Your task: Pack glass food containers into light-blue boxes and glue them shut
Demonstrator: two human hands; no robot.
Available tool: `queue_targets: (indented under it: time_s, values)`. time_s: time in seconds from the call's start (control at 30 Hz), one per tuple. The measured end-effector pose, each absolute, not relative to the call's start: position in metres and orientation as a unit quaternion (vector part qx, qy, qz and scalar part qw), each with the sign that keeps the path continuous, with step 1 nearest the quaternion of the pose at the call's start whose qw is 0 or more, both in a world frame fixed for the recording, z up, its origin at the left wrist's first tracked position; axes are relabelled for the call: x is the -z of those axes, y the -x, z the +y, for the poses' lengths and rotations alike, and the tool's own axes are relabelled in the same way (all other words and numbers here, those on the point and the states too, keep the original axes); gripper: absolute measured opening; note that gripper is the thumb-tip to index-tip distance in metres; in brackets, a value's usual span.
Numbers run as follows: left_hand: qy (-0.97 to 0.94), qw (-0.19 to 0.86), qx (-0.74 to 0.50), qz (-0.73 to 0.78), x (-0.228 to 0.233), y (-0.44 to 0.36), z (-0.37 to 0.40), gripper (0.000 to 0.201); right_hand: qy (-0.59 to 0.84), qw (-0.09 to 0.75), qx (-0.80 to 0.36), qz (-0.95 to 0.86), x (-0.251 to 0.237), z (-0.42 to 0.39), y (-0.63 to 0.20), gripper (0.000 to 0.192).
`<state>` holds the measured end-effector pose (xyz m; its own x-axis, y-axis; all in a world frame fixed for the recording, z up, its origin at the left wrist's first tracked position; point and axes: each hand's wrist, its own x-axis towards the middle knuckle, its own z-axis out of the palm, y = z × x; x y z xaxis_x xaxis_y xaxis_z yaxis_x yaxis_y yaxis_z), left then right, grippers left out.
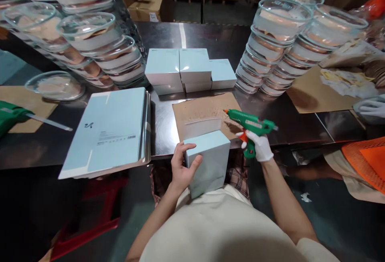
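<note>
My left hand, bare, grips a light blue box near its upper left corner, thumb on one face. The box is held upright against my body at the table's front edge, with a pale flap raised at its far side. My gloved right hand is wrapped round the handle of a green hot glue gun. Its orange nozzle points left, above a piece of brown cardboard and apart from the box.
Light blue boxes stand at the table's middle. Flat printed blue sheets lie stacked at left. Tall stacks of glass bowls rise on both sides. Another glue gun is at far left. A co-worker's gloved hand shows at right.
</note>
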<state>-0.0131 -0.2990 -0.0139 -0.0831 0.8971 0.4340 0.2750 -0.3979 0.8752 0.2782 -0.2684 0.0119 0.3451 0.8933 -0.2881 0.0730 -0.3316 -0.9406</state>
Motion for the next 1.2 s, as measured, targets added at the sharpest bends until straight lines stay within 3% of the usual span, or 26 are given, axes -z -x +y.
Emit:
queue_targets:
  time_s: [0.07, 0.17, 0.3, 0.47, 0.6, 0.7, 0.8, 0.93, 1.0, 1.13, 1.2]
  values:
    - [-0.619, 0.283, -0.563, 0.469, 0.014, 0.014, -0.3, 0.035, 0.687, 0.421, -0.496, -0.322, -0.016, -0.242, -0.29, 0.06]
    - [-0.621, 0.286, -0.561, 0.466, 0.015, 0.017, -0.301, 0.035, 0.763, 0.363, -0.424, -0.326, -0.025, -0.225, -0.305, 0.053]
    - [-0.617, 0.29, -0.572, 0.455, 0.018, 0.017, -0.302, 0.032, 0.754, 0.422, -0.302, -0.403, -0.036, -0.241, -0.284, 0.039]
    - [-0.62, 0.313, -0.577, 0.431, 0.023, 0.014, -0.302, 0.046, 0.525, 0.452, -0.563, -0.451, -0.031, -0.255, -0.221, 0.062]
    - [-0.566, 0.359, -0.597, 0.441, 0.029, 0.016, -0.3, 0.052, 0.462, 0.455, -0.58, -0.493, -0.027, -0.26, -0.219, 0.07]
    - [-0.548, 0.387, -0.636, 0.383, 0.03, 0.019, -0.298, 0.058, 0.382, 0.379, -0.553, -0.636, -0.038, -0.269, -0.232, 0.077]
    - [-0.589, 0.369, -0.615, 0.373, 0.027, 0.021, -0.297, 0.029, 0.366, 0.321, -0.464, -0.74, -0.052, -0.272, -0.233, 0.053]
    - [-0.596, 0.373, -0.586, 0.402, 0.02, 0.019, -0.3, 0.03, 0.345, 0.297, -0.431, -0.779, -0.056, -0.267, -0.229, 0.029]
    - [-0.6, 0.357, -0.588, 0.409, 0.013, 0.019, -0.302, 0.029, 0.37, 0.323, -0.448, -0.747, -0.051, -0.27, -0.235, 0.036]
    - [-0.539, 0.236, -0.689, 0.424, -0.013, 0.026, -0.305, 0.018, 0.492, 0.466, -0.442, -0.587, -0.036, -0.303, -0.251, 0.076]
    - [-0.437, 0.188, -0.766, 0.433, -0.021, 0.028, -0.306, 0.02, 0.501, 0.446, -0.484, -0.562, -0.029, -0.325, -0.248, 0.07]
